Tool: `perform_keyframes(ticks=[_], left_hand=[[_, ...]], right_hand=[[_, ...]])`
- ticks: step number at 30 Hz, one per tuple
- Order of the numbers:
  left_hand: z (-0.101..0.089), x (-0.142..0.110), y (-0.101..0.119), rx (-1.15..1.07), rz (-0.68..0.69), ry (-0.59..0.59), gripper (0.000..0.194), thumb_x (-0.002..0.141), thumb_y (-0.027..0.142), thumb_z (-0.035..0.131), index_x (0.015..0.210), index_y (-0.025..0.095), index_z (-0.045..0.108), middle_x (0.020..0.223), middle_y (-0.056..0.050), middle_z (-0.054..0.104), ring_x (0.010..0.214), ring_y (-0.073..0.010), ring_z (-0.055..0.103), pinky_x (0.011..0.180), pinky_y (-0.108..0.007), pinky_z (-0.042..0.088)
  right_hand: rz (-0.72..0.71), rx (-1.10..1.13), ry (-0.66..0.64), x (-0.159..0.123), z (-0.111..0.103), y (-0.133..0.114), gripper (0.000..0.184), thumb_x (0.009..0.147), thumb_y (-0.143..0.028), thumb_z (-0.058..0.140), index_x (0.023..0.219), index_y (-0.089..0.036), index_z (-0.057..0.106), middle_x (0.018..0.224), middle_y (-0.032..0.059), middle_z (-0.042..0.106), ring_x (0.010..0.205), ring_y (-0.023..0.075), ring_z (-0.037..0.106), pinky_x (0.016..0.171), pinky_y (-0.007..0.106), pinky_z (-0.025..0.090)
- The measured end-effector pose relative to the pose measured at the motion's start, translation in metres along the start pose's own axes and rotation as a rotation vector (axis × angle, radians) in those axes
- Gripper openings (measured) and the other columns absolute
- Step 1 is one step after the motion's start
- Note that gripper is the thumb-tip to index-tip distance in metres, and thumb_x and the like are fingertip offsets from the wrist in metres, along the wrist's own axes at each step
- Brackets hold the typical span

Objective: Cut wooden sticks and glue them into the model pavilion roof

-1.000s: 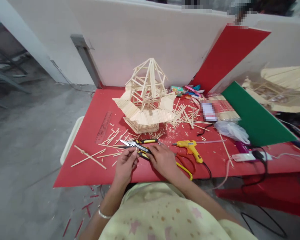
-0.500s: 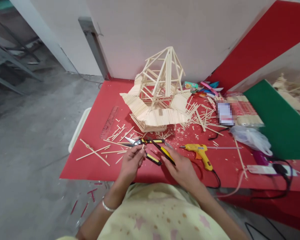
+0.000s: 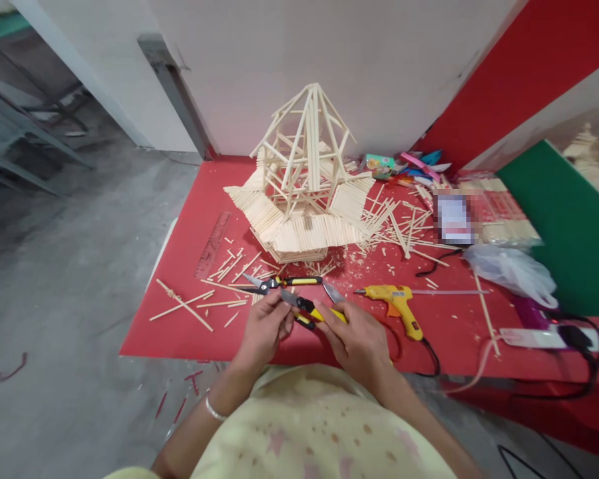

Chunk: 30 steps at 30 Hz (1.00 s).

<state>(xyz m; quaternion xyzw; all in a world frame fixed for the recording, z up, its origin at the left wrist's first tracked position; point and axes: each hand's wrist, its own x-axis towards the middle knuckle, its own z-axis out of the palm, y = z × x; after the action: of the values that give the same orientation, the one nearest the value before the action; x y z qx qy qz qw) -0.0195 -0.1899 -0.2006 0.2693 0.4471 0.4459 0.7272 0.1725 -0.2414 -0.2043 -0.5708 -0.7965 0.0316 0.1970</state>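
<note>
Soft, fairly even indoor light of middling brightness reaches the red table [image 3: 182, 243] and greyish-white wall [image 3: 259, 60]; its source lies out of frame. A faint, soft-edged shadow gathers beneath the stick tower [image 3: 313, 146]. The chair [image 3: 20, 136] at upper left sinks into dimness. The plastic bag [image 3: 516, 273] at right carries a pale sheen. Wide-angle stretching pulls at the frame's edges, fine texture looks smeared, and coarse pixel blocks mask a phone-like rectangle [image 3: 454, 218] right of centre.
</note>
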Motion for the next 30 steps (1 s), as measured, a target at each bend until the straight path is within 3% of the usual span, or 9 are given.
perform_keyframes(ticks=[10,15,20,30], left_hand=[[0.007,-0.004,0.000,0.040,0.017,-0.014,0.032,0.077,0.034,0.075,0.101,0.014,0.072,0.058,0.005,0.046,0.044,-0.0024,0.029,0.043,-0.018,0.021],[0.006,-0.002,-0.010,0.070,0.053,0.045,0.036,0.078,0.040,0.074,0.104,0.015,0.072,0.058,0.004,0.049,0.043,-0.0028,0.032,0.042,-0.017,0.024],[0.008,-0.005,-0.012,0.098,0.067,0.085,0.029,0.076,0.042,0.075,0.081,0.014,0.068,0.051,0.007,0.042,0.041,-0.0026,0.030,0.041,-0.016,0.022],[0.017,-0.011,-0.008,0.035,0.011,0.084,0.036,0.071,0.042,0.078,0.064,0.015,0.054,0.048,0.007,0.042,0.037,-0.0013,0.027,0.036,-0.017,0.019]], right_hand=[[0.023,0.062,0.031,-0.005,0.001,0.006,0.043,0.096,-0.033,0.053,0.139,-0.029,0.052,0.106,0.0086,0.063,0.092,0.0186,0.059,0.076,0.029,0.045],[0.018,0.117,0.012,-0.005,-0.001,0.005,0.044,0.096,-0.032,0.051,0.140,-0.029,0.050,0.104,0.0082,0.064,0.093,0.0195,0.059,0.079,0.030,0.045],[0.005,0.093,0.003,-0.009,-0.002,0.005,0.044,0.096,-0.032,0.051,0.139,-0.029,0.050,0.103,0.0082,0.065,0.091,0.0195,0.058,0.079,0.030,0.044],[-0.008,0.028,0.032,-0.014,-0.004,0.006,0.045,0.092,-0.030,0.057,0.137,-0.033,0.052,0.109,0.0072,0.064,0.094,0.0212,0.056,0.082,0.033,0.042]])
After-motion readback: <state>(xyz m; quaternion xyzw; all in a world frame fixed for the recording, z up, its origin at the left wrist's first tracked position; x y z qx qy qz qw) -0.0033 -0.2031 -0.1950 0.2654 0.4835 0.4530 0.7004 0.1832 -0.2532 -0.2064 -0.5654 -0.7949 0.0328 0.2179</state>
